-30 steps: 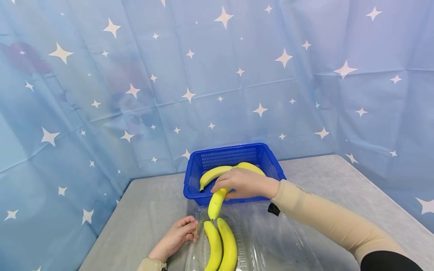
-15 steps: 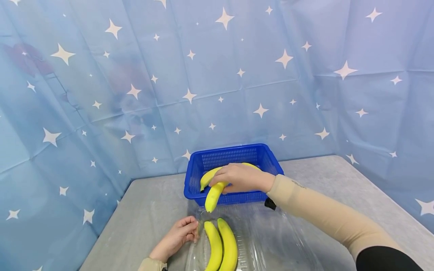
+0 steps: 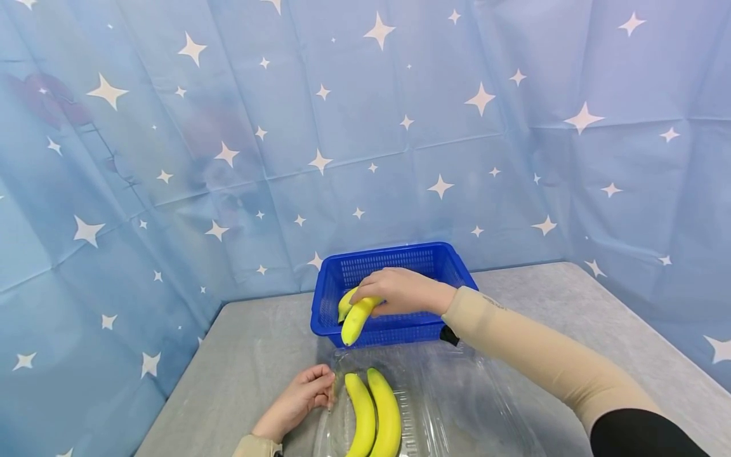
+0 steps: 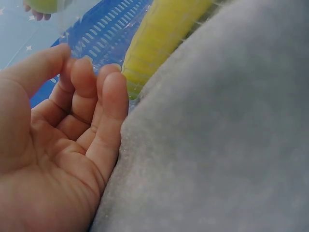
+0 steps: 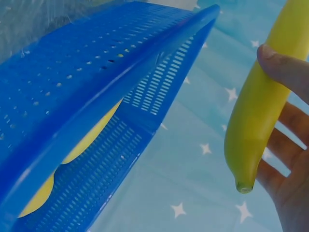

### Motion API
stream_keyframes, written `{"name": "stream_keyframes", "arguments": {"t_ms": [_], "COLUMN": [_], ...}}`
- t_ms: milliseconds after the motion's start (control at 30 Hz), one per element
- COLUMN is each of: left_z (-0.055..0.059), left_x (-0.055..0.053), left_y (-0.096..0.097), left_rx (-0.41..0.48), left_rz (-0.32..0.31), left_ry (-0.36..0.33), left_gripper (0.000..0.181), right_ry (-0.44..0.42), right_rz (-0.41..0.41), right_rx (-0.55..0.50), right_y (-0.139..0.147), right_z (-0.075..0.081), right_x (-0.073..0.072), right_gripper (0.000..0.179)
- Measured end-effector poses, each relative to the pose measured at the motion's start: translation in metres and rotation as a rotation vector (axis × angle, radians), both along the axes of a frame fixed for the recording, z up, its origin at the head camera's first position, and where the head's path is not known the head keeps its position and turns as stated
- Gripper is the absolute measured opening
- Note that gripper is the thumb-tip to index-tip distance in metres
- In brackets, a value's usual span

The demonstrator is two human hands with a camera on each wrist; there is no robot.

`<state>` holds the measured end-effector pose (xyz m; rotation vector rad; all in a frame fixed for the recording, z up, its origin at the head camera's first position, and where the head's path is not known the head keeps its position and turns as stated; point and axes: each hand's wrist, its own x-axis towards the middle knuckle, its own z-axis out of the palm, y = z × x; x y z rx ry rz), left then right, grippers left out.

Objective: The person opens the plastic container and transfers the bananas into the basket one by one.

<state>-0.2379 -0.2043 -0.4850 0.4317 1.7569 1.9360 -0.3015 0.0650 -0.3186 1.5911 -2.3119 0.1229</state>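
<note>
My right hand (image 3: pixel 400 290) grips a yellow banana (image 3: pixel 358 320) over the near rim of the blue basket (image 3: pixel 394 336). In the right wrist view the thumb and fingers wrap that banana (image 5: pixel 260 111), one end pointing down. My left hand (image 3: pixel 305 397) pinches the left edge of a clear plastic container (image 3: pixel 425 412), its thumb meeting the fingertips in the left wrist view. Two bananas, a left one (image 3: pixel 361 416) and a right one (image 3: pixel 385 412), lie side by side in the container. Inside the basket, another banana (image 3: pixel 345 303) shows, partly hidden behind my right hand.
The basket stands at the back of the grey table (image 3: pixel 257 336), close to a blue star-patterned curtain (image 3: pixel 342 127). The clear container lies in front of it, its transparent lid part (image 3: pixel 474 393) spread to the right. My right forearm crosses above this side.
My right hand has raised the banana away from the two in the container, back and slightly left over the basket's near rim. My left hand stays at the container's edge.
</note>
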Motion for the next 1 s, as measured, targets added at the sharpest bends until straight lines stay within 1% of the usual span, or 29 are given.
{"name": "stream_keyframes", "arguments": {"t_ms": [133,300,600,767,1000], "left_z": [0.000,0.001,0.000,-0.001,-0.002], "left_x": [0.000,0.001,0.001,0.001,0.000], "left_y": [0.000,0.000,-0.001,-0.001,-0.001], "left_rx": [0.001,-0.001,0.000,0.004,0.013], "left_rz": [-0.003,-0.009,-0.001,0.002,-0.009], "left_ry": [0.007,0.008,0.002,-0.004,0.015], "left_gripper": [0.016,0.018,0.016,0.016,0.016], "right_ry": [0.000,-0.028,-0.032,-0.040,-0.037], "right_rz": [-0.024,-0.032,-0.064,-0.068,-0.064], "right_rx": [0.017,0.025,0.043,0.053,0.079], "right_y": [-0.003,-0.004,-0.007,-0.008,-0.009], "right_z": [0.002,0.003,0.001,0.001,0.008], "right_x": [-0.004,-0.009,-0.017,-0.022,-0.026], "right_gripper": [0.039,0.039,0.038,0.039,0.039]}}
